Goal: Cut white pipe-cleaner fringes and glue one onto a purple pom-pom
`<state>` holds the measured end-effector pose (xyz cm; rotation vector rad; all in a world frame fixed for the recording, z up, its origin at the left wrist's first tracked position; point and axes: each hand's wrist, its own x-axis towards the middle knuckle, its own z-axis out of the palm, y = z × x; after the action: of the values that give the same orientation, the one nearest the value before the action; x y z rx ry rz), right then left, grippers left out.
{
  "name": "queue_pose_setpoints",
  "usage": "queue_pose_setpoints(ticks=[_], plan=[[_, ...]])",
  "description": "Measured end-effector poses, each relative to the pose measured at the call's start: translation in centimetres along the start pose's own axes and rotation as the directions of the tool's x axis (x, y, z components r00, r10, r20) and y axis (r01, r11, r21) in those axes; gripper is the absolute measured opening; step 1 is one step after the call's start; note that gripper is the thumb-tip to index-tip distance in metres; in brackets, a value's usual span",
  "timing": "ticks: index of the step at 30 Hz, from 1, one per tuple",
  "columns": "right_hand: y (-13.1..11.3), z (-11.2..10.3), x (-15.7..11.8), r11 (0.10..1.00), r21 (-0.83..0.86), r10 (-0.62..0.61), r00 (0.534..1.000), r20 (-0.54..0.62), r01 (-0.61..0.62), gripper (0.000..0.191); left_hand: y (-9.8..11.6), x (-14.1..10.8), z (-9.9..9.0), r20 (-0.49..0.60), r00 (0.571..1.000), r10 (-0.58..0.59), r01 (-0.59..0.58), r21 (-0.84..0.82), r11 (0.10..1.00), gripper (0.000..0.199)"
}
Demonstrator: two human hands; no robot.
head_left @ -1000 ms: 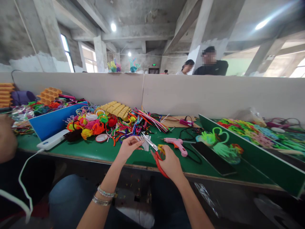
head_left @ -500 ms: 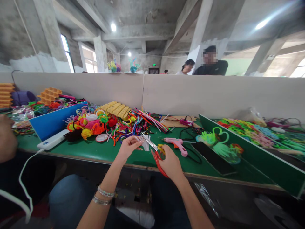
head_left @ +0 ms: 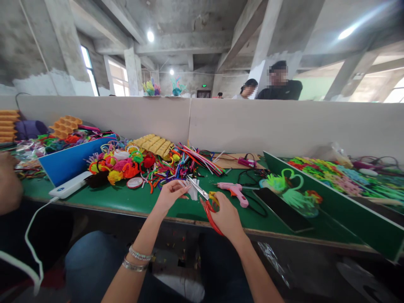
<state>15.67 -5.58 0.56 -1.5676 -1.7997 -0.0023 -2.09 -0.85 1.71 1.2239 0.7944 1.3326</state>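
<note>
My left hand [head_left: 171,194] pinches a thin white strip, its fingertips beside the scissor tips. My right hand [head_left: 224,210] is wrapped round the red and yellow handles of the scissors [head_left: 202,191], whose metal blades point up and left toward the strip. Beneath the blades, a few white pieces [head_left: 193,191] lie on the green table [head_left: 126,202]. Just right of the scissors rests a pink glue gun [head_left: 235,190]. Whether the blades touch the strip is too small to tell.
Colourful pipe cleaners and pompoms [head_left: 126,166] are heaped at the left, near a white power strip [head_left: 71,185]. A black phone [head_left: 282,209], green fuzzy figures [head_left: 293,191] and a green divider [head_left: 334,206] stand right. Another person's hand [head_left: 9,183] shows far left.
</note>
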Motion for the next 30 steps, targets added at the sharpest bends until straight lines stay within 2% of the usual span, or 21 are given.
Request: queue_pose_setpoints(ticks=[30], plan=[[0.25, 0.08, -0.16, 0.999, -0.042, -0.027, 1.0, -0.017, 0.026, 0.026, -0.08, 0.25, -0.17, -0.003, 1.0, 0.009, -0.009, -0.011, 1.0, 0.027]])
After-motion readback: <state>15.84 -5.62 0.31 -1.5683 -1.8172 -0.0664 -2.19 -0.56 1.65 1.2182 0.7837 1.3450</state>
